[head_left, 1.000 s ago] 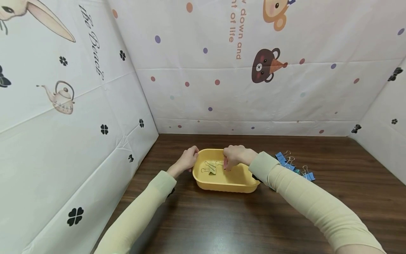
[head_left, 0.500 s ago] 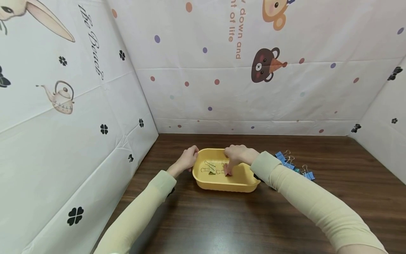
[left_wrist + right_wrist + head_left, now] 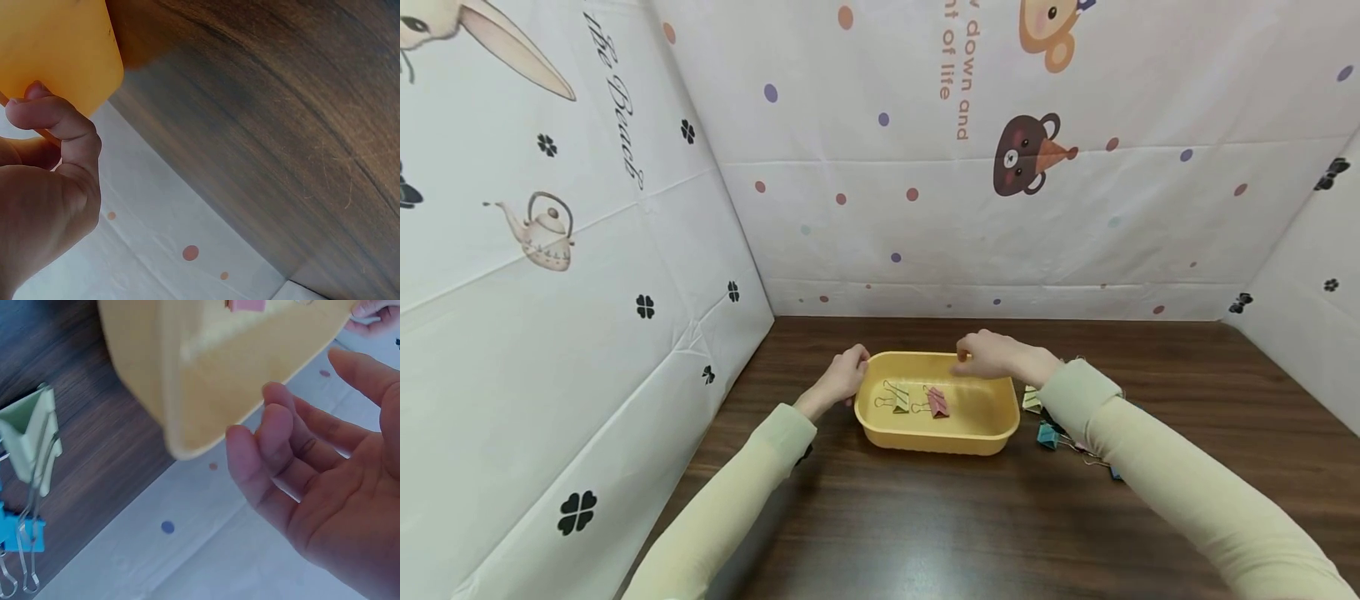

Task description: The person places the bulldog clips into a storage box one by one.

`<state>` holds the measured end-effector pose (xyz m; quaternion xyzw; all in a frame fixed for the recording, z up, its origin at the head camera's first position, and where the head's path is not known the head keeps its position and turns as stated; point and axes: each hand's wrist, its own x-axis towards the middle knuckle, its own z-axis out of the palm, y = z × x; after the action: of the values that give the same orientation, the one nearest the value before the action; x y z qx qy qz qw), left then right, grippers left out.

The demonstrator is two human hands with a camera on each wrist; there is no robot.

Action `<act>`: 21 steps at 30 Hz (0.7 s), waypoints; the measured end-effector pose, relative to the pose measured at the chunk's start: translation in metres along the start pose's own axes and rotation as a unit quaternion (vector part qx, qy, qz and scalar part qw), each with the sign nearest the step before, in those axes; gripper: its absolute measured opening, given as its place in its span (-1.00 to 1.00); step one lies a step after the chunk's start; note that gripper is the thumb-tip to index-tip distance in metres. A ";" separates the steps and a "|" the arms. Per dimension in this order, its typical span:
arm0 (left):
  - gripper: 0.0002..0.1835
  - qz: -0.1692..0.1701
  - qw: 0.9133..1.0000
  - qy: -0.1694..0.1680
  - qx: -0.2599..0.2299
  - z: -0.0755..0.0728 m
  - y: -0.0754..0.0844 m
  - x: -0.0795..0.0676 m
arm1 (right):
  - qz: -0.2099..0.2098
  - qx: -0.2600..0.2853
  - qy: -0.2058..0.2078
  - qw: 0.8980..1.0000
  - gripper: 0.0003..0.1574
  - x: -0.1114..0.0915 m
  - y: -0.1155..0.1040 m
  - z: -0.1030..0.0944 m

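Note:
A yellow plastic basket [image 3: 936, 443] stands on the dark wooden table. Inside it lie a pale green binder clip [image 3: 901, 400] on the left and a pink binder clip [image 3: 937, 402] beside it, wire handles pointing left. My left hand [image 3: 844, 375] pinches the basket's left rim; in the left wrist view the thumb and bent forefinger close on the wall. Above the basket's back right rim hovers my right hand [image 3: 992, 356]. Its fingers are loosely bent with nothing between them, as the right wrist view shows of that hand [image 3: 325, 462].
Right of the basket lie more binder clips: a pale green clip [image 3: 1032, 400], a teal clip [image 3: 1048, 436] and others partly hidden under the right sleeve [image 3: 1142, 442]. White printed sheeting [image 3: 880, 233] stands along the back and sides of the table.
My right hand has let go of the pink binder clip, leaving it in the basket, then lifted and moved right. My left hand stays on the rim.

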<state>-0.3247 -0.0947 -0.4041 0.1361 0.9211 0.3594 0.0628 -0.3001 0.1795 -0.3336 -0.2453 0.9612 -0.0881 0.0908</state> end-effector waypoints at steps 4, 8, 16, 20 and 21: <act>-0.79 0.001 1.000 0.000 -0.002 0.000 0.000 -0.001 | -0.015 0.012 0.050 0.999 -0.66 -0.012 0.013 -0.002; -0.78 0.004 1.000 -0.001 -0.004 0.000 0.001 -0.002 | -0.015 0.030 0.083 0.996 -0.71 -0.027 0.021 -0.007; -0.79 0.010 1.000 0.010 -0.001 0.001 0.001 -0.002 | -0.007 0.018 0.082 0.996 -0.75 -0.054 0.040 -0.008; -0.79 0.005 1.000 0.009 -0.001 0.002 -0.001 -0.001 | 0.003 0.023 0.067 0.998 -0.72 -0.063 0.049 -0.004; -0.79 0.004 1.000 0.009 -0.001 0.002 -0.001 0.000 | 0.005 0.025 0.062 0.998 -0.71 -0.064 0.051 -0.003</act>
<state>-0.3241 -0.0941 -0.4064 0.1367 0.9207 0.3617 0.0529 -0.2686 0.2556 -0.3332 -0.2318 0.9637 -0.1272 0.0374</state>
